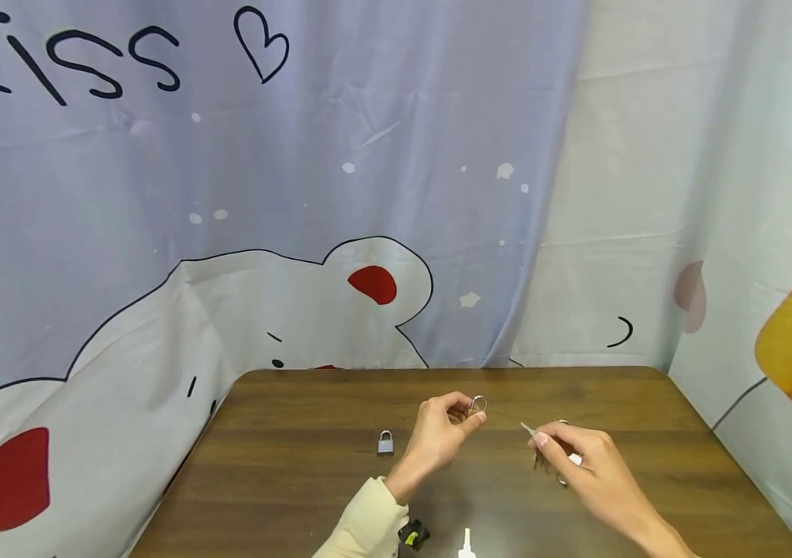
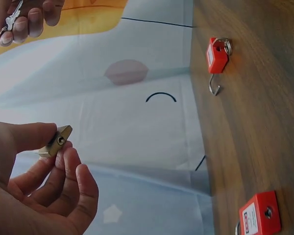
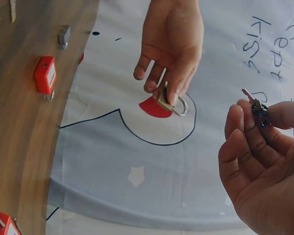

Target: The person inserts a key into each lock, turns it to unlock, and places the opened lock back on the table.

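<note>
My left hand (image 1: 438,434) pinches a small brass padlock (image 2: 56,142) between thumb and fingers. Its keyhole faces the right hand, and its silver shackle (image 1: 480,403) loops out past the fingertips in the head view. My right hand (image 1: 594,461) holds a silver key (image 1: 528,428) by thumb and finger, the blade pointing toward the padlock. Other keys (image 3: 258,108) and dark ring parts bunch at the right fingertips. A gap separates key and padlock. Both hands are raised above the wooden table (image 1: 284,465).
A grey padlock (image 1: 385,444) stands on the table left of my left hand. One red padlock (image 3: 45,74) stands near it; another red padlock (image 2: 217,56) has rings on it. A white pointed item (image 1: 466,545) lies at the near edge. A printed curtain (image 1: 403,155) hangs behind.
</note>
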A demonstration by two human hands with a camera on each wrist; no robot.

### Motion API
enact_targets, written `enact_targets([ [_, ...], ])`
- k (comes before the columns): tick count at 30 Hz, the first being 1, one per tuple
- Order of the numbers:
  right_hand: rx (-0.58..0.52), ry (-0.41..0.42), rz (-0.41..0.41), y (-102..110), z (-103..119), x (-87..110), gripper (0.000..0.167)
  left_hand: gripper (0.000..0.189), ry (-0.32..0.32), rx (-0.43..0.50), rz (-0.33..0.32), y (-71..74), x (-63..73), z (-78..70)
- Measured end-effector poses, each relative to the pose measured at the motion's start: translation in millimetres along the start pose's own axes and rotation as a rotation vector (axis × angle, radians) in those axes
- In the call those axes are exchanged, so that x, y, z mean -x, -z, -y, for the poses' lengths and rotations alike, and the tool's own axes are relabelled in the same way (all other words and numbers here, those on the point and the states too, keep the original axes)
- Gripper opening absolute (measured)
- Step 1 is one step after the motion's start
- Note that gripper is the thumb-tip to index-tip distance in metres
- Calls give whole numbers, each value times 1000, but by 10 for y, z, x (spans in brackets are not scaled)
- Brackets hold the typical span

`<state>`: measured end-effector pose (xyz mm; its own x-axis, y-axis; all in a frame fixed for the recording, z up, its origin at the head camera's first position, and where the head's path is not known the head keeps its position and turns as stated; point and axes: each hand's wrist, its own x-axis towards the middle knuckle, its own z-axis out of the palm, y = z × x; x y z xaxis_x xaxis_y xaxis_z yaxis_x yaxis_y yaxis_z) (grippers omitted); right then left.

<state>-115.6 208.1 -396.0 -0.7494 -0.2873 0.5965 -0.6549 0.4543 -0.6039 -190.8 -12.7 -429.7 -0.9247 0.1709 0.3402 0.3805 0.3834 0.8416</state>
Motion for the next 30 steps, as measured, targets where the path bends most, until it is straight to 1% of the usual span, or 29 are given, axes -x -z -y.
enact_targets([
  [5,10,63,-44,-54,49,-69,26,15,27,43,-41,112,69,11],
  [9,3,87,-61,-117,76,-105,26,14,33,104,-83,178,133,3],
  [17,-51,91,-54,-248,167,-170,26,20,57,365,-120,273,237,-133],
  [24,-65,69,-41,-389,258,-198,26,25,132,553,-167,304,308,-232],
  [27,-75,69,-43,-437,300,-210,27,19,148,649,-175,302,334,-274],
  [30,-85,85,-61,-483,337,-224,27,8,157,774,-169,300,357,-320],
])
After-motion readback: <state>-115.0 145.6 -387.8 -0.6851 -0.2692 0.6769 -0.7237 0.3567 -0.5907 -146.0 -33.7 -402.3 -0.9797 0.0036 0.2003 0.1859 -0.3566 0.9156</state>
